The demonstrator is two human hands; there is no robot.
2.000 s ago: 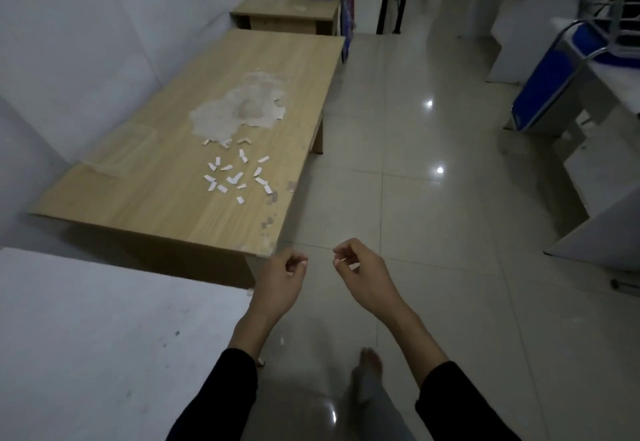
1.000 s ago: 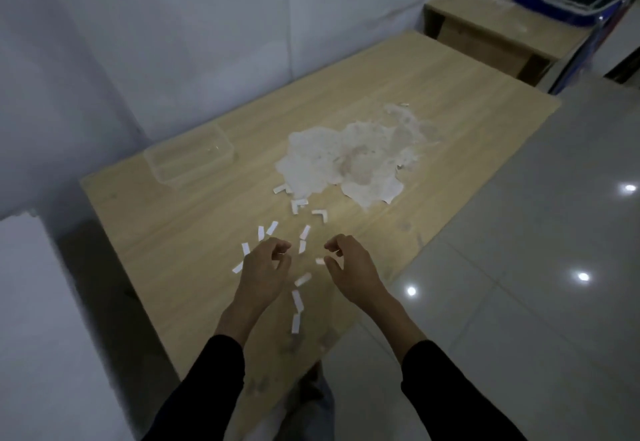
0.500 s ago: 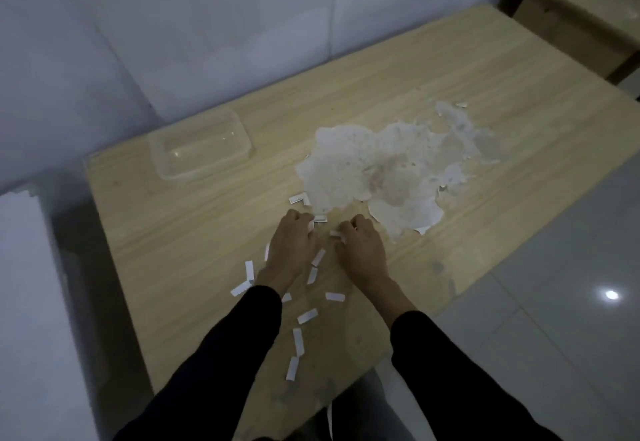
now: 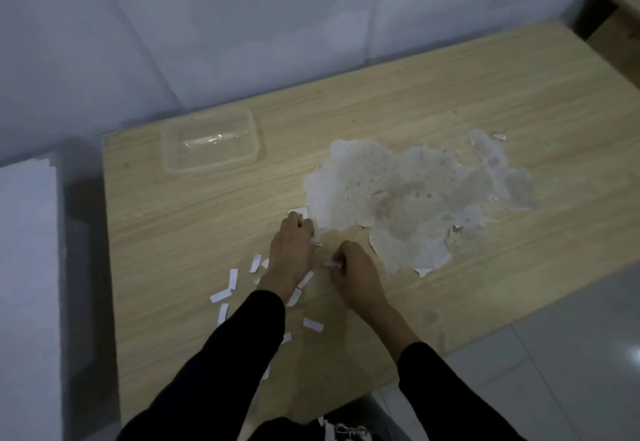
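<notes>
Several small white paper slips (image 4: 233, 278) lie scattered on a light wooden table (image 4: 415, 101). My left hand (image 4: 291, 250) rests knuckles-up among them, its curled fingertips down on slips near a white patch, one slip (image 4: 316, 241) showing at its fingers. Beside it my right hand (image 4: 353, 272) has its fingers curled and pinches a small white slip (image 4: 331, 264) just above the tabletop. An empty clear plastic container (image 4: 211, 141) stands at the table's far left.
A large patch of peeled, stained white surface (image 4: 408, 198) spreads right of my hands. A white wall backs the table. A white surface (image 4: 27, 284) lies at the left across a dark gap. Tiled floor (image 4: 554, 371) lies at the right, another wooden desk (image 4: 620, 14) beyond.
I walked up to the table and leaned over it. Both hands came down among the slips, and my right hand drew back a little, now pinching one slip.
</notes>
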